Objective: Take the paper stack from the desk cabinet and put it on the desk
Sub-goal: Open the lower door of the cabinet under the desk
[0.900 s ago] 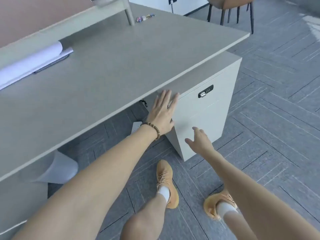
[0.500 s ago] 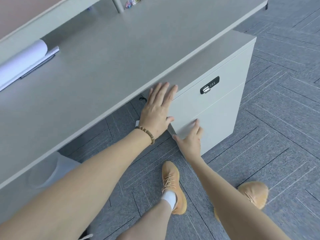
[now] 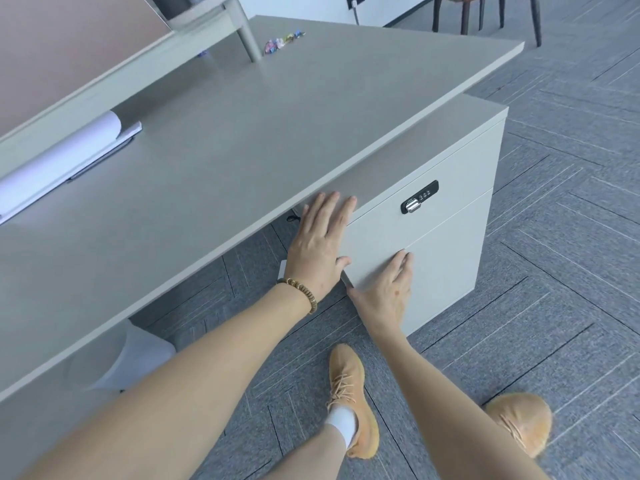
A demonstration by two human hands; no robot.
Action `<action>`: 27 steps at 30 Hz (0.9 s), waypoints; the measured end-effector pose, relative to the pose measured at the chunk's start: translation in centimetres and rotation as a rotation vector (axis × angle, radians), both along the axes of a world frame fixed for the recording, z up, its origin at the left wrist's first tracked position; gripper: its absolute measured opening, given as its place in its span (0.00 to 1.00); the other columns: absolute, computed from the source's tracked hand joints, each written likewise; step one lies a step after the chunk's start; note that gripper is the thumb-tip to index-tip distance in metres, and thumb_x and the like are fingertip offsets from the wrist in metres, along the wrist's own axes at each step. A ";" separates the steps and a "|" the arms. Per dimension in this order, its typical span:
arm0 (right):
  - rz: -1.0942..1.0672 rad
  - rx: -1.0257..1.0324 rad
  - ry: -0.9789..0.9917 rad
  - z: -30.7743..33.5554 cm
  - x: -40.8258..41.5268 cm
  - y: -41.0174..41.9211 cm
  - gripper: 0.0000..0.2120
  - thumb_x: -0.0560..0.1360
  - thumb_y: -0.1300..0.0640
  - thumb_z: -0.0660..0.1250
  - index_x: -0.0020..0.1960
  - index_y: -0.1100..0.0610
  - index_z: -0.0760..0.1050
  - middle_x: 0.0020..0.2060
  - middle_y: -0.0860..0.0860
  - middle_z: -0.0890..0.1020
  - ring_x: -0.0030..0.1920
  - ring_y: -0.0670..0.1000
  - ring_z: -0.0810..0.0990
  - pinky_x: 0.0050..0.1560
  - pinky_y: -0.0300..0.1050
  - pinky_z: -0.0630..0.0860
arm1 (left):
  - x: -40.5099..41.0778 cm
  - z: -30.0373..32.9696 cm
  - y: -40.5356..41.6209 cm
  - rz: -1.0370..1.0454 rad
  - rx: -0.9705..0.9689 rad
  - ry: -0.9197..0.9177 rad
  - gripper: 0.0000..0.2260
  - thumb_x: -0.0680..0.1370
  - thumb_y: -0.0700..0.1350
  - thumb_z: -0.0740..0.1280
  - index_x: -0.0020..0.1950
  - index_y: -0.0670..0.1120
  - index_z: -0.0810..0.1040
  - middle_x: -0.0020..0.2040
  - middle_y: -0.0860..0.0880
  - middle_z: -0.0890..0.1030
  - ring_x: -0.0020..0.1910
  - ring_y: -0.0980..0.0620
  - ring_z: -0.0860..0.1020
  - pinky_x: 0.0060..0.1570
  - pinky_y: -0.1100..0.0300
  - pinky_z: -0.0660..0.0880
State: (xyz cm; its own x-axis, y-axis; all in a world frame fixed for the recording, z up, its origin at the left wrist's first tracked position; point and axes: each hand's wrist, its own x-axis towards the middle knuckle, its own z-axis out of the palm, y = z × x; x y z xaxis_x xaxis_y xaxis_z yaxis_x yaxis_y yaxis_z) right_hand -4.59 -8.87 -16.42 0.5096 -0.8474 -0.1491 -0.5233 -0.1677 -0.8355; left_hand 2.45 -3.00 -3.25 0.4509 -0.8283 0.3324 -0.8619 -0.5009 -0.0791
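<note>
A pale grey desk cabinet stands under the right end of the desk; its drawers are closed. A black combination lock sits on the upper drawer front. My left hand lies flat, fingers spread, on the cabinet's near top corner just under the desk edge. My right hand rests flat on the lower drawer front with fingertips at the seam between the drawers. Neither hand holds anything. No paper stack is in sight.
A rolled white sheet lies on a flat dark item at the desk's back left. Small coloured trinkets sit near a shelf post. A white bin stands under the desk. Chair legs are far right. My orange shoes are on grey carpet.
My right hand rose from mid-air onto the lower drawer front, fingertips reaching the seam. My left hand stayed on the cabinet corner. The view shifted closer.
</note>
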 end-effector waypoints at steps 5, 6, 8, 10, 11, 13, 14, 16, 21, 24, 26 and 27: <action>0.043 -0.037 0.019 0.0 -1.5 -0.2 0.63 0.60 0.45 0.77 0.81 0.58 0.39 0.81 0.58 0.46 0.80 0.57 0.50 0.78 0.53 0.56 | 0.0 0.2 0.0 0.013 0.024 0.013 0.49 0.65 0.46 0.81 0.80 0.47 0.58 0.78 0.43 0.63 0.79 0.41 0.57 0.78 0.44 0.52; 0.055 -0.048 0.031 0.0 -2.0 -0.2 0.63 0.60 0.44 0.76 0.80 0.58 0.39 0.81 0.58 0.46 0.80 0.57 0.50 0.78 0.53 0.56 | -0.1 0.3 0.0 0.029 0.025 0.019 0.48 0.65 0.45 0.81 0.80 0.47 0.58 0.79 0.43 0.63 0.79 0.41 0.57 0.79 0.45 0.51; 0.094 -0.062 0.061 0.2 -3.6 -0.6 0.63 0.61 0.41 0.74 0.80 0.57 0.38 0.81 0.56 0.46 0.80 0.55 0.49 0.77 0.52 0.57 | -0.7 0.5 -0.2 0.072 0.022 0.040 0.47 0.67 0.44 0.80 0.80 0.48 0.57 0.79 0.43 0.61 0.80 0.41 0.55 0.79 0.46 0.49; 0.152 -0.069 0.085 0.7 -5.8 -1.2 0.62 0.61 0.42 0.74 0.80 0.56 0.37 0.81 0.55 0.45 0.80 0.54 0.49 0.76 0.51 0.59 | -1.8 0.8 -0.3 0.126 0.026 0.076 0.46 0.70 0.44 0.77 0.81 0.47 0.54 0.81 0.42 0.57 0.81 0.40 0.52 0.79 0.47 0.50; 0.189 -0.069 0.093 1.0 -7.2 -1.5 0.62 0.62 0.43 0.74 0.80 0.57 0.37 0.81 0.54 0.44 0.81 0.54 0.49 0.76 0.52 0.60 | -2.6 0.8 -0.4 0.153 0.036 0.086 0.46 0.71 0.45 0.77 0.81 0.47 0.52 0.81 0.42 0.56 0.81 0.40 0.50 0.79 0.47 0.52; 0.258 -0.051 0.094 1.3 -9.9 -2.1 0.61 0.63 0.48 0.74 0.80 0.58 0.36 0.81 0.53 0.43 0.81 0.53 0.48 0.76 0.54 0.62 | -4.2 0.9 -0.5 0.205 0.046 0.091 0.47 0.71 0.47 0.76 0.81 0.45 0.50 0.81 0.41 0.55 0.80 0.39 0.49 0.79 0.47 0.53; 0.281 -0.039 0.092 1.7 -11.3 -2.6 0.61 0.63 0.49 0.74 0.80 0.58 0.36 0.81 0.52 0.44 0.81 0.52 0.48 0.75 0.54 0.63 | -4.9 1.0 -0.6 0.226 0.041 0.101 0.48 0.70 0.47 0.77 0.81 0.44 0.50 0.81 0.40 0.55 0.80 0.39 0.49 0.79 0.48 0.52; 0.327 -0.015 0.089 2.3 -13.7 -3.7 0.61 0.63 0.51 0.75 0.80 0.56 0.36 0.81 0.50 0.45 0.80 0.52 0.50 0.74 0.53 0.64 | -5.8 1.4 -0.8 0.256 0.049 0.122 0.48 0.70 0.47 0.77 0.80 0.42 0.50 0.81 0.40 0.55 0.80 0.39 0.50 0.79 0.49 0.51; 0.413 0.005 0.183 4.2 -19.3 -6.5 0.52 0.67 0.57 0.72 0.80 0.52 0.42 0.76 0.51 0.58 0.75 0.54 0.62 0.70 0.55 0.69 | -7.0 2.6 -0.4 0.276 0.073 0.194 0.48 0.70 0.45 0.77 0.81 0.42 0.49 0.82 0.42 0.53 0.81 0.41 0.48 0.78 0.50 0.50; 0.379 -0.016 0.252 4.4 -21.8 -8.6 0.44 0.64 0.62 0.69 0.75 0.52 0.53 0.60 0.54 0.69 0.57 0.55 0.73 0.51 0.52 0.77 | -7.9 2.6 -0.4 0.290 0.059 0.226 0.49 0.70 0.45 0.77 0.81 0.41 0.48 0.82 0.41 0.51 0.81 0.41 0.46 0.79 0.51 0.49; 0.356 -0.065 0.324 4.8 -23.2 -10.3 0.36 0.63 0.65 0.66 0.69 0.54 0.58 0.51 0.52 0.69 0.50 0.56 0.74 0.47 0.53 0.77 | -8.3 2.6 -0.6 0.310 0.053 0.232 0.50 0.71 0.47 0.77 0.81 0.40 0.47 0.82 0.41 0.50 0.81 0.41 0.45 0.79 0.52 0.48; 0.334 -0.082 0.363 5.1 -23.8 -11.1 0.34 0.64 0.66 0.65 0.67 0.51 0.60 0.50 0.52 0.69 0.50 0.58 0.75 0.49 0.54 0.77 | -8.4 2.6 -0.7 0.316 0.051 0.230 0.50 0.70 0.47 0.77 0.81 0.40 0.47 0.82 0.41 0.50 0.81 0.41 0.45 0.79 0.52 0.49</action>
State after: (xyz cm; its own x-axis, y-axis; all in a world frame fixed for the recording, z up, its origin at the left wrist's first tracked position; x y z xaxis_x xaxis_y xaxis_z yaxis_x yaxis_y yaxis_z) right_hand -28.38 -19.99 -11.28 0.6823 -0.6634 -0.3072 -0.6848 -0.4330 -0.5861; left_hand -5.95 -3.70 -0.68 0.7444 -0.6495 0.1548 -0.6638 -0.7449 0.0668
